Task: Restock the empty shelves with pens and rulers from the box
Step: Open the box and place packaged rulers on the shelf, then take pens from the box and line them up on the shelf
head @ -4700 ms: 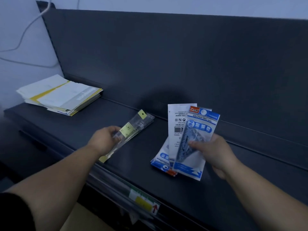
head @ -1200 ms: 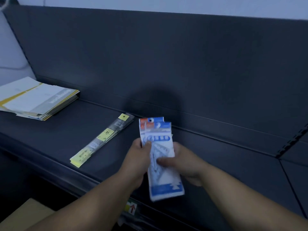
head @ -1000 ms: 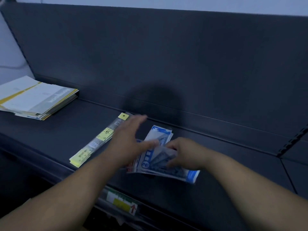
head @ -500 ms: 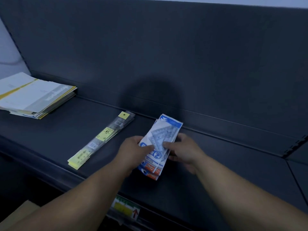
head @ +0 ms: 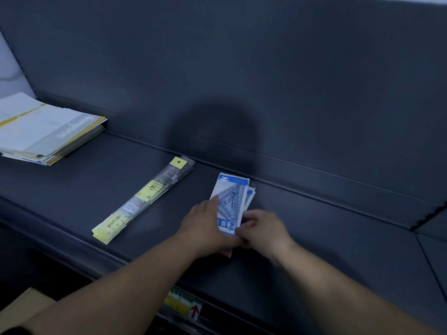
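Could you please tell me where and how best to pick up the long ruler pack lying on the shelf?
Pinch the long ruler pack across its narrow width near the middle, probably coming from above with the left hand: it lies flat and diagonal on the shelf, both long edges free.

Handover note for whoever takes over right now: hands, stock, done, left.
Hands: left hand has straight fingers pressed to the left edge of the set-square packs; right hand pinches their near right edge.
Stock: the packs lie on the shelf near its back lip; the long ruler packs lie apart to their left, untouched.
Done: both ruler kinds are on the shelf.
Left: square the packs up and let go. No pens are on the shelf in view. A corner of the cardboard box shows low left, its contents hidden.
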Tool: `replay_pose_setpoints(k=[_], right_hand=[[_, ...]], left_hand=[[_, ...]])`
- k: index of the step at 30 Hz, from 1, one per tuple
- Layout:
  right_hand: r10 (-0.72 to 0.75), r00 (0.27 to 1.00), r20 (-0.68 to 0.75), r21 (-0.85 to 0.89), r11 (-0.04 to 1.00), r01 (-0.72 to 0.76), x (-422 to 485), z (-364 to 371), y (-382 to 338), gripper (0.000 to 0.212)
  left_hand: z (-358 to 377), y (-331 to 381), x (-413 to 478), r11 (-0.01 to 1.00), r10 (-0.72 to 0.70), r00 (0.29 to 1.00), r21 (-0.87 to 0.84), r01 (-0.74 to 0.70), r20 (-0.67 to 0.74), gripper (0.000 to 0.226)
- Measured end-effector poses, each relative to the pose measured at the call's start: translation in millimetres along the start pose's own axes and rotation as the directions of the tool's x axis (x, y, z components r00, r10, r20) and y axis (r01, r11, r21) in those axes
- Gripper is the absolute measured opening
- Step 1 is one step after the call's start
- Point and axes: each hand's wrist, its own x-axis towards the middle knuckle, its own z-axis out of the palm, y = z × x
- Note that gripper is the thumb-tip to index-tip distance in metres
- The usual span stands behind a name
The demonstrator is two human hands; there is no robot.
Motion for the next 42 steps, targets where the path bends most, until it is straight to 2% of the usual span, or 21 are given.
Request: replay_pose_setpoints(k=[5, 9, 14, 19, 22, 25, 29, 31, 33, 35, 37, 39, 40, 42], right_hand=[[0.034, 0.998, 0.058, 0.056, 0.998, -0.037, -4.4, -5.4, 6.3, 0.015], [0.041, 0.996, 0.078, 0.004, 0.999, -0.042, -5.1, -12.1, 9.1, 0.019], [0.011, 0.998, -0.055, 0.045, 0.999, -0.009, -7.0, -20.1, 13.6, 0.025], [-0.032, 0.996, -0.085, 0.063, 0.997, 0.038, -25.4, -33.3, 22.0, 0.023], [-0.091, 0.992, -0.090, -0.026, 0.996, 0.089, -38.4, -40.9, 29.2, 0.025], [-0.159, 0.986, -0.040, -0.116, 0.981, 0.154, -52.7, -43.9, 32.4, 0.026], [-0.275, 0.958, 0.080, -0.238, 0.928, 0.286, -72.2, -30.3, 34.7, 0.023], [-0.324, 0.930, 0.173, -0.283, 0.888, 0.362, -86.6, -13.6, 33.6, 0.024], [-0.372, 0.889, 0.267, -0.306, 0.842, 0.444, -103.1, 6.3, 31.9, 0.026], [-0.440, 0.831, 0.340, -0.362, 0.754, 0.548, -120.5, 28.2, 31.2, 0.030], [-0.538, 0.742, 0.401, -0.466, 0.577, 0.670, -135.8, 49.9, 32.4, 0.036], [-0.565, 0.677, 0.471, -0.557, 0.404, 0.725, -150.1, 70.0, 34.3, 0.043], [-0.545, 0.667, 0.508, -0.572, 0.365, 0.734, -155.5, 79.4, 35.4, 0.045], [-0.490, 0.650, 0.581, -0.537, 0.369, 0.758, -164.0, 99.5, 38.6, 0.047]], left_hand=[[0.9, -2.9, 4.4, 0.998, 0.048, 0.998, 0.036, -0.049, 0.044, 0.115], [3.2, -3.4, 4.6, 0.996, 0.054, 0.997, 0.067, -0.057, 0.047, 0.117], [6.9, 5.1, 1.9, 0.986, 0.010, 0.999, 0.168, -0.019, 0.053, 0.110], [15.9, 13.4, -1.7, 0.982, -0.072, 0.992, 0.166, 0.088, -0.101, 0.104], [20.6, 15.8, -5.7, 0.981, -0.111, 0.978, 0.139, 0.136, -0.174, 0.107], [21.4, 13.1, -28.3, 0.982, -0.075, 0.956, 0.145, 0.120, -0.283, 0.107], [33.3, -17.4, -99.5, 0.993, -0.098, 0.841, 0.002, 0.118, -0.532, 0.095], [47.9, -44.6, -146.4, 0.982, -0.169, 0.778, -0.031, 0.189, -0.605, 0.084], [61.6, -73.2, -196.3, 0.946, -0.281, 0.719, -0.058, 0.318, -0.635, 0.069], [73.1, -105.2, -245.7, 0.869, -0.409, 0.676, -0.036, 0.493, -0.613, 0.062], [79.8, -134.8, -292.0, 0.751, -0.583, 0.631, -0.043, 0.659, -0.512, 0.068], [84.5, -162.0, -333.9, 0.633, -0.713, 0.537, -0.083, 0.770, -0.451, 0.072], [85.6, -171.6, -352.3, 0.589, -0.749, 0.497, -0.097, 0.802, -0.437, 0.072], [88.9, -189.9, -383.3, 0.535, -0.792, 0.443, -0.131, 0.834, -0.420, 0.071]])
